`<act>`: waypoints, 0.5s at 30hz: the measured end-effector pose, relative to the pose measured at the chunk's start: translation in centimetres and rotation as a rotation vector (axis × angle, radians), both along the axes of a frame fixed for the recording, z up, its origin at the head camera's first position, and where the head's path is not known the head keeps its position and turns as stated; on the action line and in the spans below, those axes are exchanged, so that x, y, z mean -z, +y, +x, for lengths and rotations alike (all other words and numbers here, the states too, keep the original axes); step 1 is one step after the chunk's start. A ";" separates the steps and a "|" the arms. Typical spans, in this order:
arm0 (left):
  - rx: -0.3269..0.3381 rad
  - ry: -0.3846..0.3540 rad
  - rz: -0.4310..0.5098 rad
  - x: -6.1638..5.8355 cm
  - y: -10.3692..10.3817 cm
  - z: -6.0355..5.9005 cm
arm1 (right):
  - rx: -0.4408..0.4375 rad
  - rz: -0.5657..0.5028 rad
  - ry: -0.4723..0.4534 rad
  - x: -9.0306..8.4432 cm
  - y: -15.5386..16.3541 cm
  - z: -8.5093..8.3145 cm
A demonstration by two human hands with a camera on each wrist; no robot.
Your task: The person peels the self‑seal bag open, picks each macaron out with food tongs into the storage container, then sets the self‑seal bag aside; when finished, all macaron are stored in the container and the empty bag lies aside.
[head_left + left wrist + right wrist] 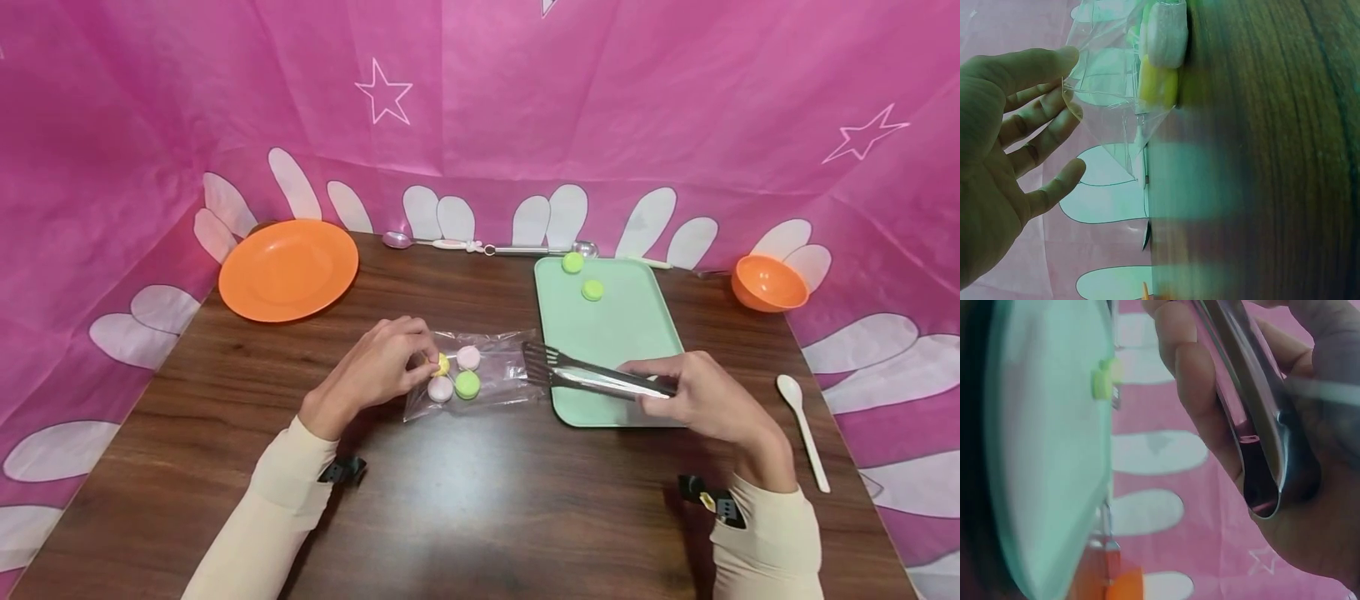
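A clear plastic bag (491, 379) lies on the table with several toy macarons in it: a green macaron (467, 385), a yellow macaron (1159, 84) and pale pink ones (468, 357). My left hand (390, 358) pinches the bag's near-left edge between thumb and fingertips, right by the yellow macaron; in the left wrist view the film is stretched up to the fingers. My right hand (697, 392) grips metal tongs (600, 377) by the handle end. The slotted tips hang over the bag's right end, and nothing shows between them. Beneath the tongs lies a mint green tray (615, 333).
Two green macarons (592, 290) sit on the tray's far part. An orange plate (288, 271) is at the back left, an orange bowl (769, 284) at the back right. A white spoon (804, 433) lies at right; a metal scoop (540, 250) and purple spoon (397, 240) line the back edge.
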State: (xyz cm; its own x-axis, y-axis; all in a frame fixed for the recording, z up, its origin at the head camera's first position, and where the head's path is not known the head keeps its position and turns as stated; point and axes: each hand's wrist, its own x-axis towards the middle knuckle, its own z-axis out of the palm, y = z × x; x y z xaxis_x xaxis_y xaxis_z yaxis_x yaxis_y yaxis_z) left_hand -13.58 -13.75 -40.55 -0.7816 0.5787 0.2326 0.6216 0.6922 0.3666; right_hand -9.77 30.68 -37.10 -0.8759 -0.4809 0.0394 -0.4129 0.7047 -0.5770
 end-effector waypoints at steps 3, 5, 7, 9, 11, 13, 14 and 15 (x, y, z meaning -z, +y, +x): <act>0.010 0.006 -0.002 0.0 0.0 -0.1 | -0.059 -0.015 -0.058 0.8 -1.1 -0.5; 0.019 0.006 -0.001 0.1 0.0 -0.1 | -0.095 -0.035 -0.097 1.3 -1.9 -0.8; 0.024 0.004 -0.003 0.1 0.1 -0.1 | -0.123 -0.054 -0.115 1.8 -2.7 -1.0; 0.022 -0.002 -0.006 0.1 0.1 -0.1 | -0.139 -0.062 -0.114 2.2 -3.5 -1.2; 0.018 -0.008 -0.009 0.1 0.2 -0.1 | -0.146 -0.058 -0.100 2.6 -4.3 -1.3; 0.015 -0.015 -0.012 0.1 0.3 -0.1 | -0.145 -0.044 -0.082 2.9 -5.1 -1.3; 0.015 -0.017 -0.012 0.2 0.3 -0.1 | -0.146 -0.040 -0.079 3.0 -5.4 -1.3; 0.015 -0.020 -0.012 0.2 0.3 -0.1 | -0.145 -0.031 -0.072 3.1 -5.7 -1.3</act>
